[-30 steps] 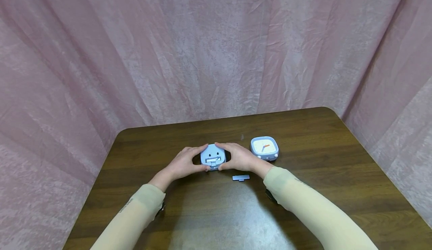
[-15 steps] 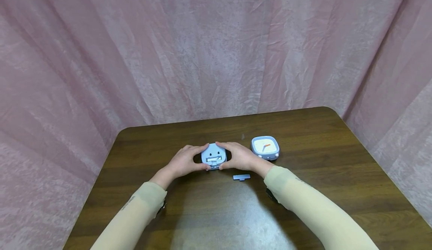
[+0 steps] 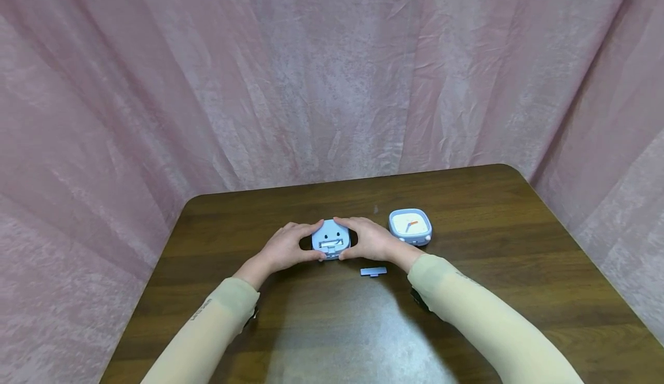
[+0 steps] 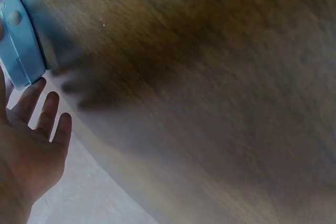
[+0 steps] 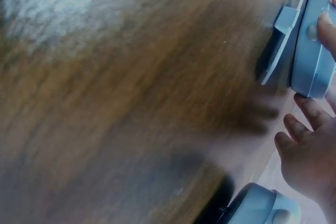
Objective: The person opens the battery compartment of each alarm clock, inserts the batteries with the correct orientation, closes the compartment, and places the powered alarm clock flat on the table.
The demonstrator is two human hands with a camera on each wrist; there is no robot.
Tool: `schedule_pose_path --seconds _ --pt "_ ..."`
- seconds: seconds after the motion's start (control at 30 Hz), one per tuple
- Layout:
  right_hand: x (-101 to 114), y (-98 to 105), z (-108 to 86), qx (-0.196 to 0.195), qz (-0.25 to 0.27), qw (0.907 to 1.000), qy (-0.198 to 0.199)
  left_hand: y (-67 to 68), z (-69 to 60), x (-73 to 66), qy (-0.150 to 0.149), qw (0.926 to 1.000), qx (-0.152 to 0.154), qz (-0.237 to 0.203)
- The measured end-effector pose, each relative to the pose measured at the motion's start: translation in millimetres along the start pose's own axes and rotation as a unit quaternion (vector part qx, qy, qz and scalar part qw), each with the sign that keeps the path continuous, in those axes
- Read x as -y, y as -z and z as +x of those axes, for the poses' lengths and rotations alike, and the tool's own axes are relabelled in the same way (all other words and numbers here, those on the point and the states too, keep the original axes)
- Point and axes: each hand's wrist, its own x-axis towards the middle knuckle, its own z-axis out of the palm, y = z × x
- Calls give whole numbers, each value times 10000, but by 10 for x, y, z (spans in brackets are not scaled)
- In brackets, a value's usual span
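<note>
A small light-blue clock (image 3: 330, 231) is held between both hands with its back toward the head camera. Its back shows two dark eye-like dots and an uncovered battery compartment with a pale, battery-like piece inside. My left hand (image 3: 282, 249) grips its left side, thumb at the near edge and index finger at the far edge. On the other side my right hand (image 3: 370, 243) grips it the same way. The wrist views show the clock's side (image 4: 21, 45) by the fingertips. A blue battery cover (image 3: 373, 271) with a small tab lies on the table below my right hand.
Just beyond my right wrist, a second light-blue clock (image 3: 410, 222) lies face up, with a white dial and an orange hand. The brown wooden table (image 3: 467, 315) has rounded far corners. Pink curtains (image 3: 332, 84) hang behind it and at both sides.
The view has shifted slightly, so everything sits a little farther right. Both hands keep the same hold on the clock, and the cover and second clock stay put.
</note>
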Motion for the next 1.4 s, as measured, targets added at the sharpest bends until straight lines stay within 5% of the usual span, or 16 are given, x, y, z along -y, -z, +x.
schedule_pose_path --seconds 0.8,1.13,1.4 --pt "81 38 -66 237 -711 9968 265 1 4 -17 185 9998 100 47" --pt "153 170 -200 -54 -1130 9923 507 -14 15 -5 161 9998 59 136" --pt "184 231 -344 -540 -1823 9764 1025 -18 15 -6 156 9998 34 105"
